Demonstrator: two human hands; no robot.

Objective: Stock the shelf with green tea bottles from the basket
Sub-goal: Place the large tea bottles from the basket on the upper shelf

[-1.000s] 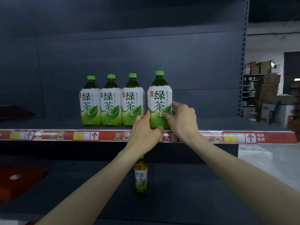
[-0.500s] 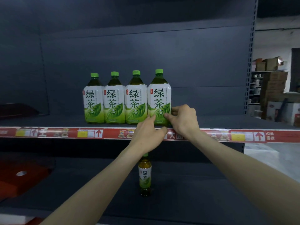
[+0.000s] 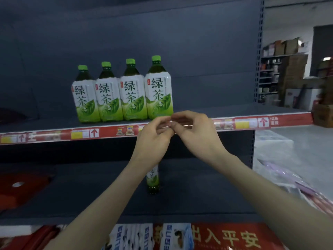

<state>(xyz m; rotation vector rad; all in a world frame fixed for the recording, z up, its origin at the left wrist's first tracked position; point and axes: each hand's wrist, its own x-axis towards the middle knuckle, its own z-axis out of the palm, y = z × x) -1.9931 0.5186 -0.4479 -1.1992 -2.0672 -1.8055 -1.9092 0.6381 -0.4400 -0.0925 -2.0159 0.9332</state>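
Observation:
Several large green tea bottles with green caps stand side by side on the upper shelf [image 3: 54, 135]; the rightmost bottle [image 3: 158, 94] stands free near the front edge. My left hand [image 3: 153, 139] and my right hand [image 3: 196, 132] hover just below and in front of it, over the red price strip. Their fingers are loosely curled, the fingertips nearly meet, and neither holds anything. A small green tea bottle [image 3: 152, 181] stands on the lower shelf, partly hidden behind my left forearm. No basket is in view.
The upper shelf continues as bare dark board to the right of the bottles up to a perforated upright [image 3: 259, 51]. A red item [image 3: 21, 186] lies at the lower shelf's left. Red and blue packs [image 3: 225, 237] sit below. Racks of cardboard boxes [image 3: 292, 69] stand at the far right.
Both hands have let go of the rightmost bottle and drawn back and down to the shelf edge. That bottle now stands in line with the row. The camera has tilted downward.

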